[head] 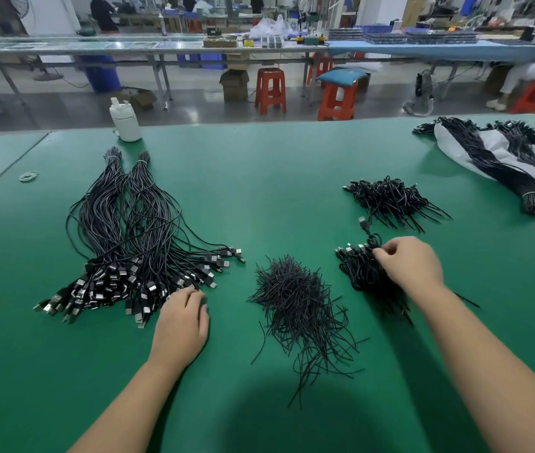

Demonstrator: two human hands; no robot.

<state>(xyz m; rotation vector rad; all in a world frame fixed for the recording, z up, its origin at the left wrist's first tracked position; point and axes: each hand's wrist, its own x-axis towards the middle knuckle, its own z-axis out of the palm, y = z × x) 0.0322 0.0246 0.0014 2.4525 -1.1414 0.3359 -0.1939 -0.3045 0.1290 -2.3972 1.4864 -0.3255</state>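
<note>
Two tied bundles of long black USB cables (135, 230) fan out on the green table (259, 178), plugs toward me. My left hand (183, 318) lies at their near right edge, fingers curled over the nearest plugs. A loose heap of black twist ties (295, 299) sits in the middle. To its right is a pile of coiled cables (362, 273); my right hand (411, 263) rests on it, fingertips pinching a coiled cable. A second pile of coiled cables (390, 201) lies farther back.
A white bottle (125, 120) stands at the far left edge, rubber bands (28, 175) near it. More cable bundles on a white plastic bag (504, 158) lie at the far right. Beyond the table are red stools, benches and seated people.
</note>
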